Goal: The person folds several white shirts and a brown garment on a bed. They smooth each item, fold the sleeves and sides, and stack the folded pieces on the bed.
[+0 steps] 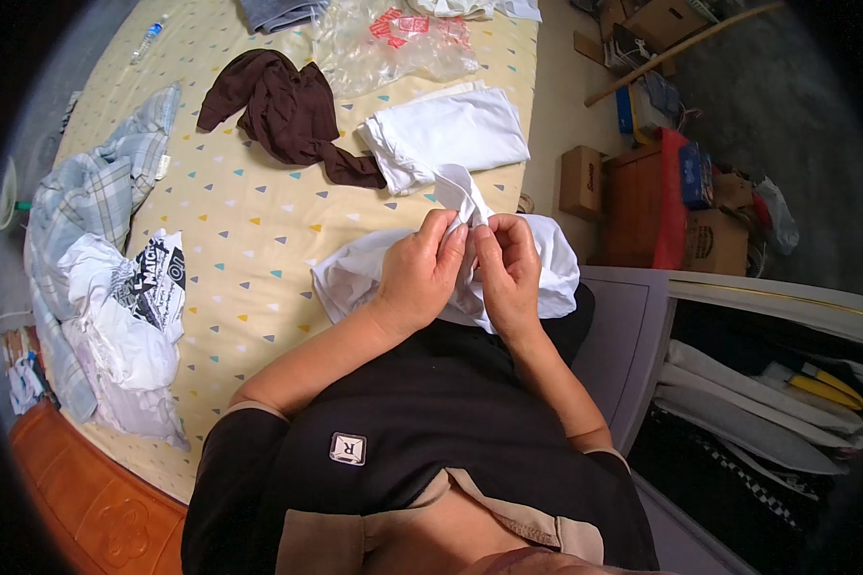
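A white garment (552, 262) lies across my lap and the bed's edge. My left hand (423, 269) pinches a raised collar or band (454, 188) of it between thumb and fingers. Close beside it, my right hand (507, 266) grips the same band, the two thumbs nearly meeting. Just beyond my hands rests a folded white garment (449, 133) on the patterned bed sheet (259, 237). A crumpled dark brown garment (280, 108) lies left of that, one sleeve reaching to the folded one.
At the far side are a clear plastic bag (395, 50) and grey folded cloth (280, 13). Plaid bedding (101, 187) and white printed clothing (126, 309) lie at left, near a wooden headboard (108, 496). To the right stand a cardboard box (581, 183) and an open wardrobe (762, 291).
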{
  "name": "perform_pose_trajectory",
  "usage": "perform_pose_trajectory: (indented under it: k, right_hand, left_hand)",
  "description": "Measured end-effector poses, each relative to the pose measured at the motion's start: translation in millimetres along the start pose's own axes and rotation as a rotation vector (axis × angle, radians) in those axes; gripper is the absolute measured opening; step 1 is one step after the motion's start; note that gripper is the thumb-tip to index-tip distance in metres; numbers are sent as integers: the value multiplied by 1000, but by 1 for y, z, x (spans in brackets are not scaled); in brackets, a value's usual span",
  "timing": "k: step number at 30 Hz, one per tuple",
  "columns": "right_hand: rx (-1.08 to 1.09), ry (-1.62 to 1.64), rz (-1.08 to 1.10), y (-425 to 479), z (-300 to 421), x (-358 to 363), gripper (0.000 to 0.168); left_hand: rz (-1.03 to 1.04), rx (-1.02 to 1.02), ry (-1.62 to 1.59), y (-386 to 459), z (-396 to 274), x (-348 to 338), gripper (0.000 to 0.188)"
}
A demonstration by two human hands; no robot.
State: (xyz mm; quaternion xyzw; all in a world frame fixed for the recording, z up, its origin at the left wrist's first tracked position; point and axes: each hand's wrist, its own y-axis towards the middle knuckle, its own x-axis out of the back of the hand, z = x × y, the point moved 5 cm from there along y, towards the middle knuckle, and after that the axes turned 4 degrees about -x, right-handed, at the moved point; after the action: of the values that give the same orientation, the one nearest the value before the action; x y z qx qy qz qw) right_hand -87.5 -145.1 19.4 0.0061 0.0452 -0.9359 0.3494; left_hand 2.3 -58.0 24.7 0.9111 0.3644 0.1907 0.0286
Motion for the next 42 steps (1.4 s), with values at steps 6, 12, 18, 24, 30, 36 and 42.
perform_pose_trajectory:
  k: [6, 12, 18, 24, 30, 36, 42]
  right_hand:
    - [7, -40, 19, 0, 6, -5, 10]
    - [58, -261, 148, 1, 9, -4, 12]
    - [491, -598, 275, 8, 50, -1, 8]
    - [767, -835, 400, 10, 77, -1, 7]
    - [714, -765, 367, 26, 114, 8, 42]
    - [300, -630, 660, 48, 95, -2, 37]
    - [226, -416, 468, 53, 133, 11, 17]
  left_hand:
    - [27, -27, 4, 1, 3, 0, 20]
    - [31, -132, -6, -1, -4, 4, 28]
    - [99, -84, -96, 3, 6, 2, 29]
    - [232, -88, -232, 6, 4, 0, 32]
    - [378, -95, -368, 12, -13, 16, 31]
    - [443, -197, -312, 37, -43, 32, 28]
    - [353, -207, -545, 65, -70, 47, 30]
